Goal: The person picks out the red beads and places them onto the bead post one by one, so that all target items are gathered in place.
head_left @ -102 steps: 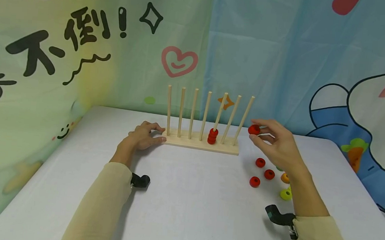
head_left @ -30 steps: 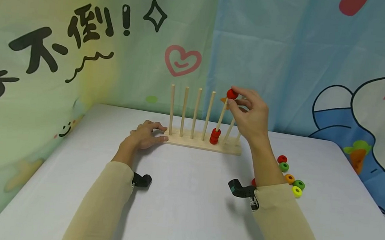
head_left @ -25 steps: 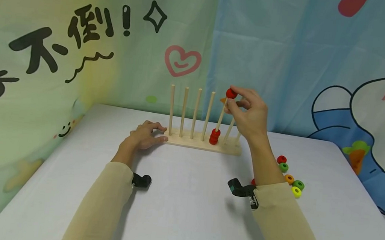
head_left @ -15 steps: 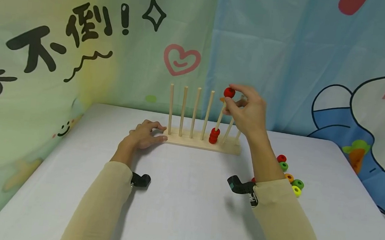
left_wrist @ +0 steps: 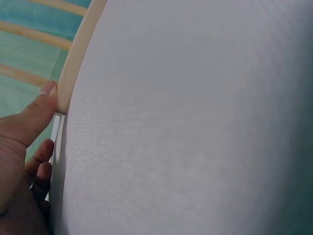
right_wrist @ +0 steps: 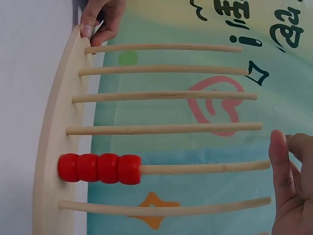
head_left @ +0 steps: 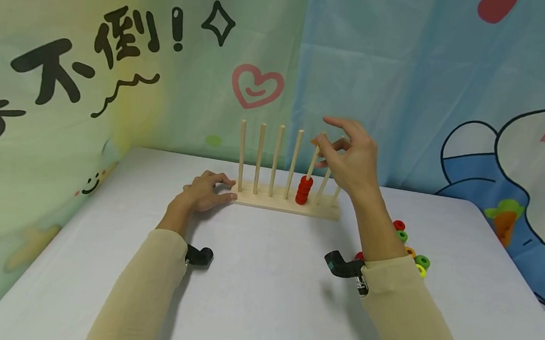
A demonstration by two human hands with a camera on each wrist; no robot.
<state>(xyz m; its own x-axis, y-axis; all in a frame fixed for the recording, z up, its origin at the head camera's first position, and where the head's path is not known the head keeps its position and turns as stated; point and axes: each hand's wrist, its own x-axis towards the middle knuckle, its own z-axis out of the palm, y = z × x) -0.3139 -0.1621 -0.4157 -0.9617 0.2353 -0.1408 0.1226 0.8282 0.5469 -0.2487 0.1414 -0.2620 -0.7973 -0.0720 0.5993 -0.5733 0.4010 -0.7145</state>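
"Beads, four of them and all red, sit stacked at the foot of the fifth peg from the person's left. What keeps them there?"

"The peg seems to run through their holes and line them up, while the base of the wooden peg rack stops them at the bottom."

"And the left hand?"

"Thumb on the front, fingers behind: it pinches the rack's left end. I'd judge that's to stop the rack sliding or tipping while the other hand works at the pegs."

"What does the right hand have hold of?"

"Nothing. Thumb and forefinger stand apart beside the fifth peg's top, which would suit a bead let go to drop."

"So what differs from half a second ago?"

"Then it pinched a red bead at that top; now its fingertips are bare and the stack stands taller by about one bead. The left hand's grip looks the same."

"What else is on the tabletop?"

"Two loose red beads, two green beads, an orange bead and a yellow bead, some partly hidden by the right arm. Probably kept on that side for a short reach."
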